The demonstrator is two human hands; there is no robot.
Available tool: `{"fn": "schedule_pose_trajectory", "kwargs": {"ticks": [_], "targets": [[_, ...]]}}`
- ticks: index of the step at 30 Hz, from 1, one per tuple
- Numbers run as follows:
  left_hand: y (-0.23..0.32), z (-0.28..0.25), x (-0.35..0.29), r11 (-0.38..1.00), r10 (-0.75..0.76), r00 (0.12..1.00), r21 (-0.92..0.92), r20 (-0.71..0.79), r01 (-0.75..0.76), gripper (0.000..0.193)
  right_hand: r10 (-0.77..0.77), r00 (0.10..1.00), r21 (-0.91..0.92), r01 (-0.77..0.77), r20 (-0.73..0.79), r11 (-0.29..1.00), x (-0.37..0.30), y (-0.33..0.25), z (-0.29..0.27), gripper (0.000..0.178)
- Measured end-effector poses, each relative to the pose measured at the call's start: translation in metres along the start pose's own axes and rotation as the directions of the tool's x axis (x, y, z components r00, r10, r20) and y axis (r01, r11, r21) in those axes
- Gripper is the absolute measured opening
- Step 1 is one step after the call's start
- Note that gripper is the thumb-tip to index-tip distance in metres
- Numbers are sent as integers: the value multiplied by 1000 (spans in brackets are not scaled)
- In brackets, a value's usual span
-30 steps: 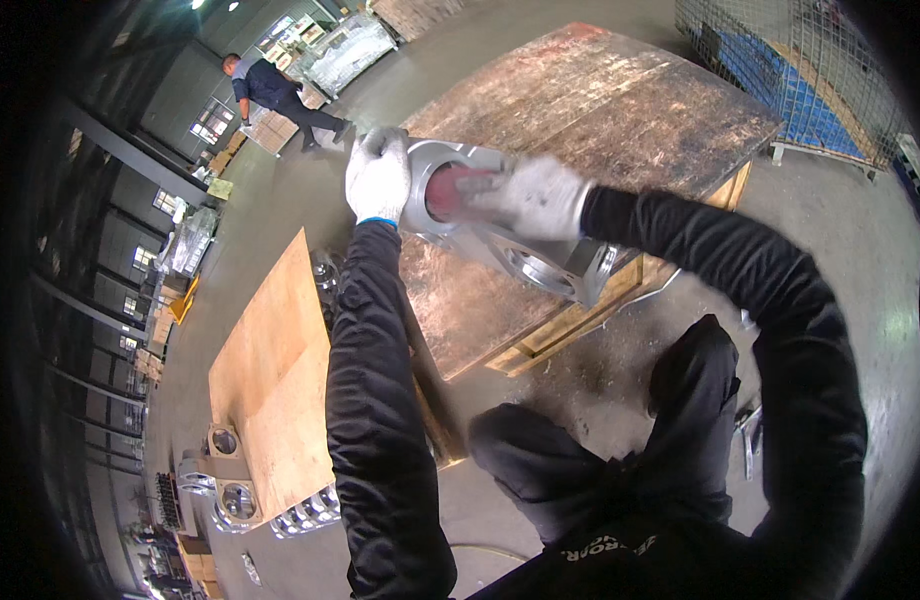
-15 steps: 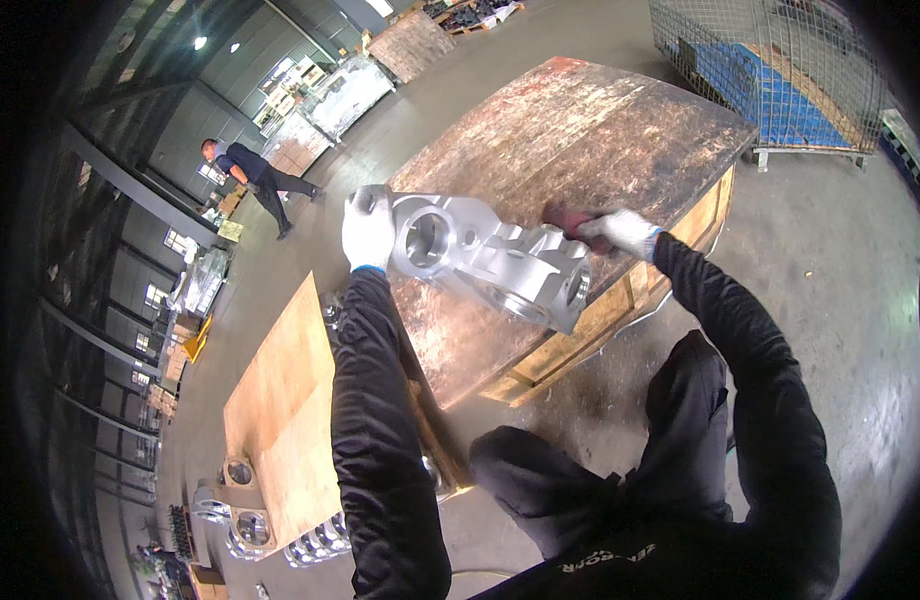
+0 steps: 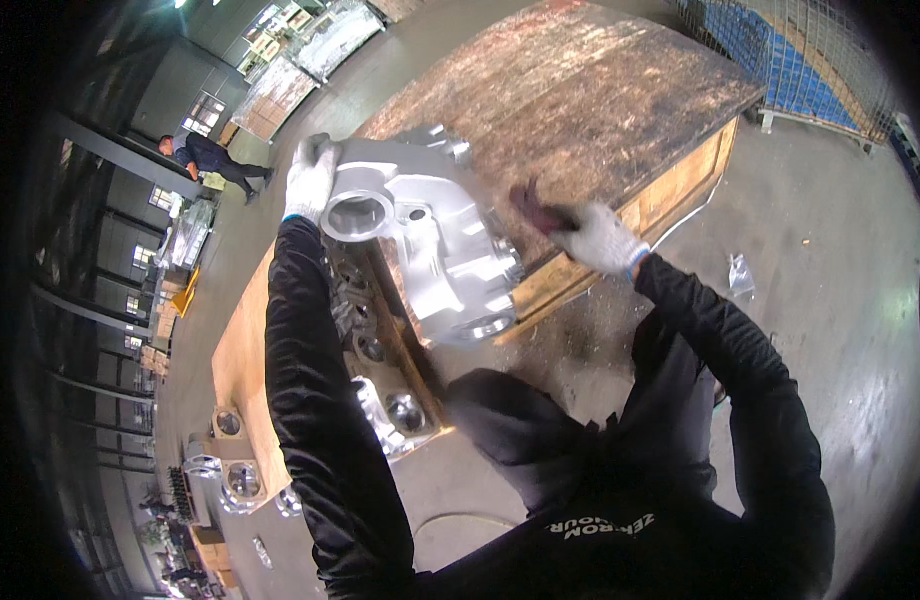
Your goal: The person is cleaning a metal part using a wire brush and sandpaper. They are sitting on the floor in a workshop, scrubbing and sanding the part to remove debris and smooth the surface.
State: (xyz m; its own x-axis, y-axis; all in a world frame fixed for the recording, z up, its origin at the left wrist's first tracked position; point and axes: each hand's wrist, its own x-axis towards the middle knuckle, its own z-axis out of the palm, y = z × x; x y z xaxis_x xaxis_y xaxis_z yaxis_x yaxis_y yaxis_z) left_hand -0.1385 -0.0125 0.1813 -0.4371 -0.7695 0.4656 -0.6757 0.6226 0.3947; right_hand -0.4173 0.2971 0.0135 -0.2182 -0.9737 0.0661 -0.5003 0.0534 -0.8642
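My left hand [image 3: 311,180], in a white knit glove, grips the far left end of a large silver metal casting [image 3: 435,200] with round bores and lugs. The casting is tilted at the near left edge of the worn wooden tabletop [image 3: 580,90], its lower end reaching past that edge. My right hand [image 3: 602,240], gloved too, is closed on a dark red rag [image 3: 540,210]. The rag is smeared by motion and held a little to the right of the casting, apart from it.
More castings [image 3: 370,345] sit in a wooden crate at the left, beside a plywood sheet [image 3: 245,340]. Other machined parts [image 3: 242,480] lie beyond the sheet. A wire cage [image 3: 780,60] stands at the far right. A person [image 3: 215,160] walks in the background at the left.
The casting has swung and moved left and toward me with my left hand. My right hand, with the rag, has shifted slightly left. The crate of castings shows more now.
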Motion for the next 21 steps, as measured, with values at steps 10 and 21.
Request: {"fn": "schedule_pose_trajectory", "kwargs": {"ticks": [10, 21], "targets": [[-3, 8, -3, 963, -133, 991, -234, 25, 135, 38, -218, 969, -210, 191, -114, 959, -25, -17, 84, 51], [-18, 2, -6, 974, -39, 999, -224, 7, 40, 40, 30, 964, 434, 91, -263, 896, -48, 15, 81, 49]]}}
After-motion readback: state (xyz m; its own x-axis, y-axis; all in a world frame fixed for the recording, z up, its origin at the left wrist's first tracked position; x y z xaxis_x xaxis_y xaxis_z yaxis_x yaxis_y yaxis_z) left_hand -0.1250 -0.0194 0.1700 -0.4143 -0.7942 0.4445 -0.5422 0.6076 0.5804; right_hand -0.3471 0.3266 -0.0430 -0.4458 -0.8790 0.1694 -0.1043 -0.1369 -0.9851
